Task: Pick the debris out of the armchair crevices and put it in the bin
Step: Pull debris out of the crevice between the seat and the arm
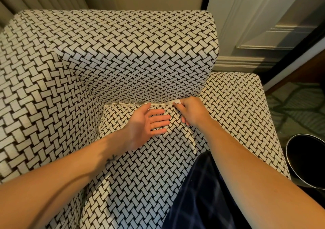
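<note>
The armchair (123,52) is covered in black-and-white basket-weave fabric. Pale debris (126,104) lies along the crevice between the seat cushion and the backrest. My right hand (190,111) is at the right end of that crevice and pinches a small white scrap (176,102) between thumb and fingertips. My left hand (146,123) rests palm up on the seat cushion just in front of the crevice, fingers straight and holding nothing. The round black bin (309,160) stands on the floor to the right of the chair.
The right armrest (246,116) lies between my right hand and the bin. A white panelled door (260,26) and skirting stand behind the chair on the right. Patterned carpet (297,109) covers the floor. Dark checked cloth (198,193) covers my leg at the seat's front.
</note>
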Demonstrator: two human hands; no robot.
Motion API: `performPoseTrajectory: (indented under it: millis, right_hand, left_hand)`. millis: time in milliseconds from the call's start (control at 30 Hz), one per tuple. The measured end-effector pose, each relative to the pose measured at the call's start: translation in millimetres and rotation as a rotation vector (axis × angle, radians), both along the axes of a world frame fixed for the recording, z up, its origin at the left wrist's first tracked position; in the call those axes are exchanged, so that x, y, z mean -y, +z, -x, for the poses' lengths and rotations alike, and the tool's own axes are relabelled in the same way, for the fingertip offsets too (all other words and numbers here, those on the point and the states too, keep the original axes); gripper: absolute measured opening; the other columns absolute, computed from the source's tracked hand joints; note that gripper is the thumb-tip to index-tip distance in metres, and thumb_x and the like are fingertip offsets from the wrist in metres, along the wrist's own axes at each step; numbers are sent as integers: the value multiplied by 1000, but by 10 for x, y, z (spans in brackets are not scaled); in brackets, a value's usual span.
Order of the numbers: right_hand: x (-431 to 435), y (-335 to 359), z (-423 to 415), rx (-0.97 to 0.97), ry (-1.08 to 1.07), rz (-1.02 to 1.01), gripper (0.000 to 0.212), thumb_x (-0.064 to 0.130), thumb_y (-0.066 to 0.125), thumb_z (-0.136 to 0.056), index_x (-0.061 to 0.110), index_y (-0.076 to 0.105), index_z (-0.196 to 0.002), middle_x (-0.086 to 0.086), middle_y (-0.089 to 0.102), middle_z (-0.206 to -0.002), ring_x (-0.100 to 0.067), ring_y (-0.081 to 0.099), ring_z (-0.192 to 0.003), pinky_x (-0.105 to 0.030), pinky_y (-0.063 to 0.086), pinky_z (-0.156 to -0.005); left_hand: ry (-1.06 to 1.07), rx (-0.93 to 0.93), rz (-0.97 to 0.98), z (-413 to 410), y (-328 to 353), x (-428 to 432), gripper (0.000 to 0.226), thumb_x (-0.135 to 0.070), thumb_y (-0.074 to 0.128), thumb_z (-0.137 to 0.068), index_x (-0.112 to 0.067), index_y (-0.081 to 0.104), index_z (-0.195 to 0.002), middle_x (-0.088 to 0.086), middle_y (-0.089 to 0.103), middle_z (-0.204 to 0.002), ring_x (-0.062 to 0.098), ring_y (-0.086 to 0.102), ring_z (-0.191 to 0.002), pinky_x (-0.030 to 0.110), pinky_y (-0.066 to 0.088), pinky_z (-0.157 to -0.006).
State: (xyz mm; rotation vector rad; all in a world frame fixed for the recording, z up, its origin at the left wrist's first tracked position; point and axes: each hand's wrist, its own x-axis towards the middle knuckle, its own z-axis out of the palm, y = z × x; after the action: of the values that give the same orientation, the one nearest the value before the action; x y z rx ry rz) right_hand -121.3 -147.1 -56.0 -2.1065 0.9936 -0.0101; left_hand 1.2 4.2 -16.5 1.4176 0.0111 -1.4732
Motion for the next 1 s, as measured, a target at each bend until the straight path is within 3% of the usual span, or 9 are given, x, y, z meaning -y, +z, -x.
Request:
performPoseTrajectory:
  millis: [100,300,433,500,567,700,800,867,1000]
  right_hand:
    - [-9,20,-17,9,39,58,33,27,51,-106,14,69,-83,-2,70,-60,-13,66,-45,-24,52,-51]
    - [-14,83,73,52,114,190,26,27,53,-104,17,75,-93,8,72,-67,-4,67,-54,-36,60,-67]
    - [-78,223,156,176,113,194,21,26,55,-104,21,76,-101,10,71,-66,-3,64,-53,-29,57,-61]
    - [-141,308,189,206,174,187,17,32,57,-103,31,74,-99,11,68,-64,-1,59,-50,-21,46,-53]
    - [-226,373,170,121,261,147,17,40,59,-100,39,74,-108,14,67,-66,1,55,-48,-18,39,-53]
    - [-339,393,66,28,299,31,14,44,60,-99,42,72,-94,13,66,-68,1,50,-49,-19,39,-53]
    - [-385,374,33,64,304,-90,14,35,62,-99,44,69,-91,11,68,-75,-6,55,-59,-23,44,-56]
    - [-385,359,25,67,278,-148,30,25,62,-99,51,59,-85,12,68,-82,-10,62,-69,-23,52,-62]
    - [-337,314,48,51,201,-202,13,20,61,-100,33,63,-100,2,67,-88,-9,55,-66,-20,45,-59]
  left_hand:
    - [5,-3,1,-2,-6,-6,60,-50,25,-108,-6,58,-131,16,73,-121,31,66,-119,51,48,-106]
    - [71,-7,7,-17,-18,12,52,-44,30,-108,-7,57,-133,18,69,-126,32,65,-119,51,51,-103]
    - [122,5,30,-26,-12,17,45,-39,35,-108,-10,55,-136,16,65,-132,31,64,-120,51,51,-104]
    - [143,11,55,-31,-11,11,40,-35,40,-107,-12,55,-137,15,63,-135,31,64,-120,51,52,-103]
    - [156,13,83,-30,-6,9,38,-29,48,-104,-14,54,-139,14,61,-136,30,65,-119,50,55,-100]
    - [112,-11,102,-26,21,10,39,-22,55,-101,-9,56,-138,12,63,-126,24,67,-109,43,57,-98]
    - [19,-17,86,-17,16,11,34,-11,55,-101,-2,57,-133,16,65,-127,25,67,-113,36,57,-96]
    - [-23,29,51,-9,-4,12,30,-7,52,-101,-2,61,-129,16,68,-125,25,67,-116,34,55,-99]
    - [2,204,-89,-34,-54,12,26,-3,55,-99,-11,70,-119,11,70,-120,22,67,-113,34,53,-103]
